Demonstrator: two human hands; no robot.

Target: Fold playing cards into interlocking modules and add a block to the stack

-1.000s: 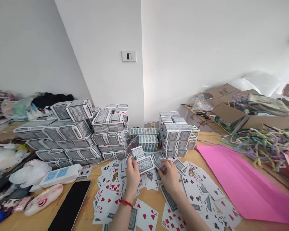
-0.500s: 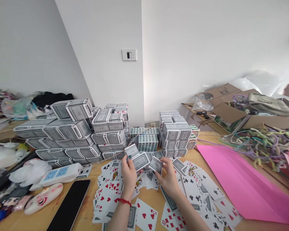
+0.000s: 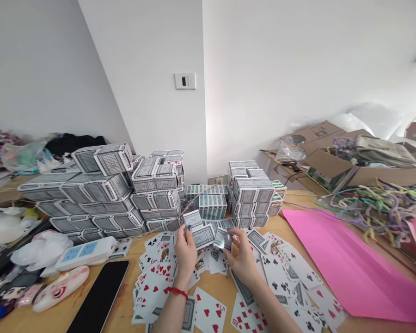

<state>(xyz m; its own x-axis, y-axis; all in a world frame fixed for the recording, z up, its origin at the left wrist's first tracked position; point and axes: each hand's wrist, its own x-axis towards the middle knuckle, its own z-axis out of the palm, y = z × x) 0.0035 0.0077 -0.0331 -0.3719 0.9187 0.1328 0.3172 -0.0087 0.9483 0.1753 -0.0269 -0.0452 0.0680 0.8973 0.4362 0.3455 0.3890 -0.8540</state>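
Note:
Playing cards with grey patterned backs point(image 3: 203, 236) are pinched in my left hand point(image 3: 186, 253), two of them at an angle to each other; whether they are folded together I cannot tell. Between the thumb and fingers of my right hand point(image 3: 241, 256) is another grey-backed playing card point(image 3: 223, 237), catching a bright glint. Its left edge is close to the left hand's cards. Loose cards lie under and around both hands, among them a five of hearts point(image 3: 209, 311) and a ten of diamonds point(image 3: 247, 319). The fingertips behind the held cards are partly hidden.
Blocks built of cards point(image 3: 109, 185) are stacked at the back left, and another stack point(image 3: 253, 194) stands right of centre. A phone point(image 3: 99, 296) and a power strip point(image 3: 86, 252) lie at left. Pink paper point(image 3: 346, 263), yarn strands point(image 3: 374, 208) and a cardboard box point(image 3: 377, 175) are at right.
The card in my right hand has shifted slightly left and tilted, now showing a glint. The left hand's cards have turned a little and come closer to it.

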